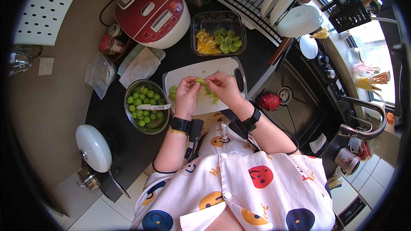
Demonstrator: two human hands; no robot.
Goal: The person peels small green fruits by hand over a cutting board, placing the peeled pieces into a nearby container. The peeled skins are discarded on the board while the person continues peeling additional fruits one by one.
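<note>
Above a white cutting board, my left hand pinches a green grape piece between thumb and fingers. The fingertips of my right hand meet the same piece from the other side. Green peel scraps lie on the board under my hands, and grape pieces rest at its left end. Left of the board, a steel bowl holds whole green grapes, with a small knife lying across them. Behind the board, a glass container holds orange pieces and peeled grapes.
A red rice cooker and folded cloths stand back left. The dish rack with white bowls is back right. A dragon fruit lies in the sink. A lidded white pan sits front left.
</note>
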